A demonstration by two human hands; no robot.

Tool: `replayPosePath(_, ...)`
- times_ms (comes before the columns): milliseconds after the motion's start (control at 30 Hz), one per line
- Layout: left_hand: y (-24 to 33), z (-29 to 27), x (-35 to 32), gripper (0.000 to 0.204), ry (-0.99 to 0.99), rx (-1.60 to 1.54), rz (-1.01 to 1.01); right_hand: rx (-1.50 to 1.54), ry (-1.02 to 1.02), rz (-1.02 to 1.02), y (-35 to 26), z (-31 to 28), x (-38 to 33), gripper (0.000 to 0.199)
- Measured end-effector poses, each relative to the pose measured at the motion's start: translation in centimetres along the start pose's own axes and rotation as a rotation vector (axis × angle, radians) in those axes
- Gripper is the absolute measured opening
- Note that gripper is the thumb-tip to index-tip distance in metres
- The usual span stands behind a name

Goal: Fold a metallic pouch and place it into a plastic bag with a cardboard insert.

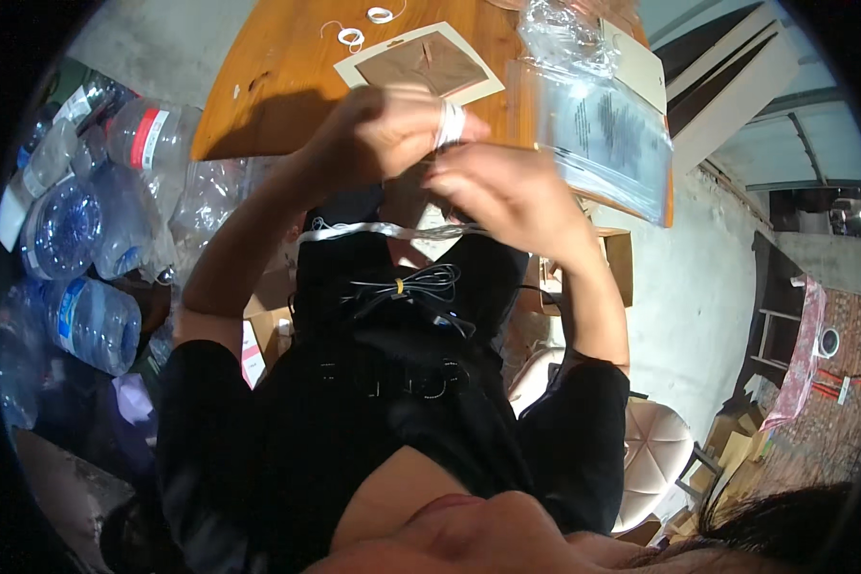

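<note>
Over the table's near edge, my left hand [387, 129] is closed, with white string [451, 124] wound in a band around its fingers. My right hand [507, 187] sits just below and to the right, its fingers pinched together close to the band. What lies between those fingertips is hidden. A hank of whitish strands [392, 231] stretches across my lap beneath both hands. Beyond my left hand, a cream card with a brown panel [421, 65] lies on the wooden table [277, 67]. Two small coils of white string, one nearer [351, 38] and one farther [381, 15], rest behind it.
Clear plastic bags [603, 129] cover the table's right side, with crumpled clear film [564, 38] behind. A black cable bundle [407, 284] with a yellow tie lies on my lap. Several large plastic bottles [96, 325] pile up at left. A padded seat [655, 459] stands at lower right.
</note>
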State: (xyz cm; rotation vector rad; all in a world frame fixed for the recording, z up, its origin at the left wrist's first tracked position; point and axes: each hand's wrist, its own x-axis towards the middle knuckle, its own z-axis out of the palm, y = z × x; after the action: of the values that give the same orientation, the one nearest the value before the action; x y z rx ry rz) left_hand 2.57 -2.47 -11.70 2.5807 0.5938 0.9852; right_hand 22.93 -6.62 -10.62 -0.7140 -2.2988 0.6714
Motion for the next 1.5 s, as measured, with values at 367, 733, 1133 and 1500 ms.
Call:
replayPosePath(367, 1.4, 0.9, -1.1, 0.022, -0.053, -0.892, -0.522, 0.542, -0.012, 0.408, 1.1, 3.2, -1.5, 0.014)
replayPosePath(733, -0.5, 0.0, -2.1, 0.032, -0.382, -1.490, -0.682, 0.314, 0.157, 0.367, 2.5, 0.0, -3.3, 0.022)
replayPosePath(1133, 0.4, -0.4, -1.3, 0.025, -0.588, -1.093, -0.724, 0.678, 0.046, 0.380, 3.3, 1.9, -2.0, 0.022)
replayPosePath(1500, -0.2, 1.7, -2.0, 0.024, -0.335, -1.237, -0.651, 0.825, 0.177, 0.243, 4.9, 2.6, -2.9, 0.007)
